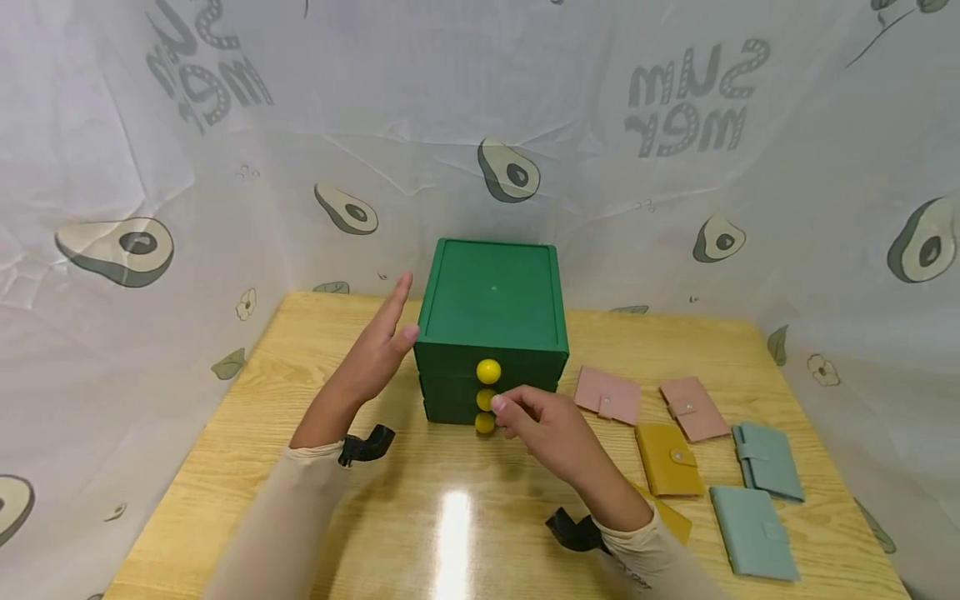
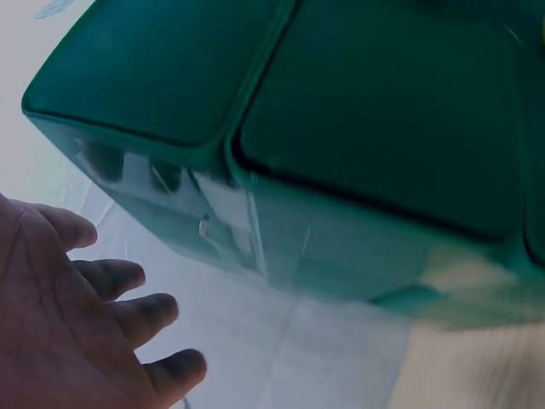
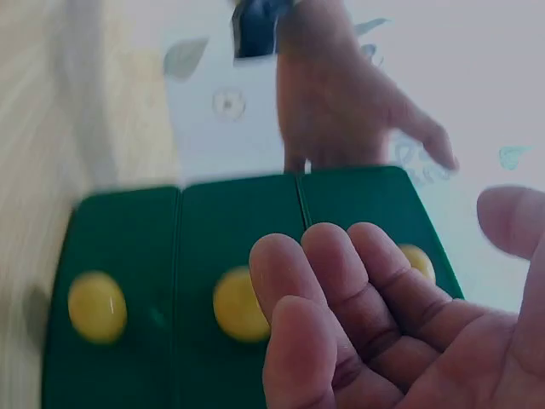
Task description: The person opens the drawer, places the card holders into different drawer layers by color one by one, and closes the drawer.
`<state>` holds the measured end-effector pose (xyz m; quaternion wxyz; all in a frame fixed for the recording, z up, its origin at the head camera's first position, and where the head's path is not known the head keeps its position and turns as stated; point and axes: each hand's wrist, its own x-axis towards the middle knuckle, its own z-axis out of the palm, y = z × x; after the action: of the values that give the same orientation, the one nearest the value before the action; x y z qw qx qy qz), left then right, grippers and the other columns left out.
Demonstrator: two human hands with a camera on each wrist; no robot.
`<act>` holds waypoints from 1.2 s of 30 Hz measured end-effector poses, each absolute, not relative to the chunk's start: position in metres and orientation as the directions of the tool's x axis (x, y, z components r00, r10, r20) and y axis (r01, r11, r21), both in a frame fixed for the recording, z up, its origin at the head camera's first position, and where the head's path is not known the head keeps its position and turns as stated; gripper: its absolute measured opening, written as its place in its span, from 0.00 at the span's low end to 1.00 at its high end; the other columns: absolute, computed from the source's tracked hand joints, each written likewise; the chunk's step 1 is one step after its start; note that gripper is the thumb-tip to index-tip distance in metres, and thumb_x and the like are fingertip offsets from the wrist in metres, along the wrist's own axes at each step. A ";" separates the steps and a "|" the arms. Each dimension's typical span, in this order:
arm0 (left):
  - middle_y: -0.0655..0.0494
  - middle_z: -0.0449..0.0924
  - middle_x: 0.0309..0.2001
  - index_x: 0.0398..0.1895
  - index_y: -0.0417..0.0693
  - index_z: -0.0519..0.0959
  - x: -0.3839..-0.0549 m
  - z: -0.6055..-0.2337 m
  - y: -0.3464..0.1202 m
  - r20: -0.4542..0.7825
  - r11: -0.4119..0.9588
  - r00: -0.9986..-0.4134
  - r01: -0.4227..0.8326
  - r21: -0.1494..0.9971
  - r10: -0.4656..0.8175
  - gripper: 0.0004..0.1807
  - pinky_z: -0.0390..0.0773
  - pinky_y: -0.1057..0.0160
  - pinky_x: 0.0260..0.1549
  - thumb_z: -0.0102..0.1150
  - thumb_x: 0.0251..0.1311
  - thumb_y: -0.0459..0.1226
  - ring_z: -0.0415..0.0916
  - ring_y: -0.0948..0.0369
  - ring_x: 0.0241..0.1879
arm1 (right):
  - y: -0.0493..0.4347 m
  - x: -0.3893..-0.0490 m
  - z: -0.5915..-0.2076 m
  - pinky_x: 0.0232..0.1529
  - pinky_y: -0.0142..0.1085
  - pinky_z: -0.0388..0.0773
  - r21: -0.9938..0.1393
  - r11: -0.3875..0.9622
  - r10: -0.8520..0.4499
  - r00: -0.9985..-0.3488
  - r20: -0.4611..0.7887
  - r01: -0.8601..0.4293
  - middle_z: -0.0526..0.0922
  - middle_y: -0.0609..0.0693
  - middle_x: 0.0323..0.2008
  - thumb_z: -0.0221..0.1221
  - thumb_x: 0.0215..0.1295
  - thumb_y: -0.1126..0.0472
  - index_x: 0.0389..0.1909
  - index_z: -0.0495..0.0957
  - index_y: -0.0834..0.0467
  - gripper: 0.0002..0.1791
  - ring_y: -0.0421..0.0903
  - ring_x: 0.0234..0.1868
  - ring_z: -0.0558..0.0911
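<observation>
A green box (image 1: 491, 300) with three stacked drawers stands at the table's back, a round yellow knob on each drawer front. In the head view my right hand (image 1: 551, 429) is in front of it, thumb tip overlapping the middle knob (image 1: 484, 399). The right wrist view shows the fingers loosely bent, with nothing between them and the thumb; a fingertip partly hides the middle knob (image 3: 238, 305). To the box's left, my left hand (image 1: 377, 354) is raised with straight fingers, its thumb close to the front corner. The left wrist view shows that palm (image 2: 51, 315) apart from the box's side.
On the right of the wooden table (image 1: 300, 350) lie several small snap-strap wallets: pink (image 1: 608, 393), another pink (image 1: 694, 408), mustard (image 1: 669, 460), pale blue (image 1: 771, 460) and another pale blue (image 1: 754, 533). My right forearm partly covers another mustard one (image 1: 675, 521). A printed curtain (image 1: 420, 100) surrounds the table.
</observation>
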<state>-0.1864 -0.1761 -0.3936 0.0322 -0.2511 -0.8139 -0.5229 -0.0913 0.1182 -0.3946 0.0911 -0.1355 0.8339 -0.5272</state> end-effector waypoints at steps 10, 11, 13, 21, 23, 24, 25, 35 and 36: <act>0.60 0.31 0.89 0.91 0.61 0.35 -0.194 -0.398 -0.164 0.244 0.235 -0.881 0.358 0.904 0.407 0.46 0.38 0.34 0.82 0.38 0.82 0.64 0.30 0.54 0.88 | 0.099 -0.101 -0.411 0.34 0.37 0.82 -0.980 0.107 -0.442 -0.875 -0.196 0.166 0.87 0.52 0.45 0.48 0.86 0.38 0.60 0.83 0.65 0.34 0.48 0.41 0.89; 0.59 0.31 0.89 0.91 0.59 0.35 -0.195 -0.399 -0.164 0.244 0.227 -0.880 0.357 0.906 0.408 0.46 0.38 0.34 0.82 0.39 0.82 0.64 0.30 0.54 0.88 | 0.099 -0.103 -0.412 0.33 0.35 0.82 -0.979 0.084 -0.451 -0.869 -0.203 0.185 0.87 0.51 0.45 0.47 0.86 0.37 0.61 0.82 0.66 0.35 0.46 0.40 0.89; 0.60 0.32 0.89 0.91 0.60 0.35 -0.196 -0.399 -0.163 0.243 0.217 -0.880 0.353 0.910 0.409 0.46 0.38 0.34 0.82 0.39 0.81 0.65 0.30 0.54 0.88 | 0.098 -0.105 -0.415 0.33 0.35 0.82 -0.975 0.041 -0.466 -0.858 -0.213 0.220 0.87 0.49 0.44 0.46 0.85 0.35 0.64 0.80 0.68 0.39 0.44 0.39 0.89; 0.60 0.33 0.89 0.90 0.66 0.37 -0.197 -0.397 -0.160 0.229 0.183 -0.878 0.329 0.926 0.420 0.40 0.44 0.37 0.82 0.40 0.85 0.55 0.33 0.57 0.87 | 0.092 -0.110 -0.422 0.33 0.34 0.84 -0.945 -0.125 -0.505 -0.840 -0.201 0.301 0.87 0.45 0.43 0.45 0.82 0.29 0.67 0.77 0.66 0.44 0.43 0.38 0.90; 0.61 0.34 0.89 0.91 0.66 0.38 -0.197 -0.397 -0.160 0.223 0.187 -0.881 0.324 0.927 0.417 0.39 0.44 0.38 0.83 0.40 0.86 0.53 0.34 0.57 0.87 | 0.090 -0.111 -0.423 0.32 0.33 0.84 -0.939 -0.158 -0.509 -0.840 -0.188 0.305 0.88 0.46 0.43 0.45 0.82 0.28 0.68 0.76 0.67 0.44 0.42 0.37 0.90; 0.61 0.35 0.89 0.91 0.66 0.38 -0.197 -0.397 -0.160 0.221 0.191 -0.882 0.322 0.927 0.416 0.39 0.43 0.38 0.83 0.40 0.86 0.52 0.34 0.57 0.87 | 0.090 -0.112 -0.422 0.31 0.33 0.84 -0.935 -0.175 -0.512 -0.840 -0.181 0.309 0.88 0.46 0.43 0.45 0.82 0.28 0.69 0.75 0.67 0.45 0.42 0.37 0.90; 0.61 0.35 0.89 0.91 0.66 0.38 -0.197 -0.396 -0.160 0.220 0.194 -0.884 0.321 0.927 0.413 0.38 0.43 0.37 0.83 0.40 0.86 0.52 0.34 0.57 0.87 | 0.089 -0.112 -0.422 0.31 0.33 0.85 -0.931 -0.194 -0.516 -0.839 -0.173 0.310 0.88 0.46 0.43 0.45 0.82 0.29 0.70 0.74 0.68 0.45 0.42 0.36 0.90; 0.65 0.36 0.89 0.90 0.70 0.40 -0.199 -0.397 -0.162 0.222 0.205 -0.881 0.330 0.921 0.418 0.36 0.43 0.36 0.82 0.38 0.86 0.49 0.34 0.58 0.87 | 0.087 -0.117 -0.417 0.29 0.31 0.85 -0.875 -0.347 -0.511 -0.850 -0.125 0.337 0.87 0.47 0.41 0.43 0.85 0.31 0.68 0.75 0.63 0.39 0.41 0.32 0.90; 0.65 0.36 0.89 0.90 0.70 0.40 -0.200 -0.397 -0.163 0.224 0.209 -0.880 0.333 0.919 0.419 0.36 0.43 0.36 0.82 0.38 0.86 0.49 0.34 0.58 0.87 | 0.086 -0.117 -0.417 0.28 0.31 0.85 -0.869 -0.356 -0.510 -0.851 -0.127 0.343 0.87 0.47 0.41 0.43 0.85 0.32 0.68 0.75 0.63 0.39 0.41 0.32 0.90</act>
<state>-0.1996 -0.1626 -0.3971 -0.0370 -0.2422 -0.7767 -0.5803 -0.1171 0.0864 -0.4166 0.2601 -0.0827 0.5043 -0.8193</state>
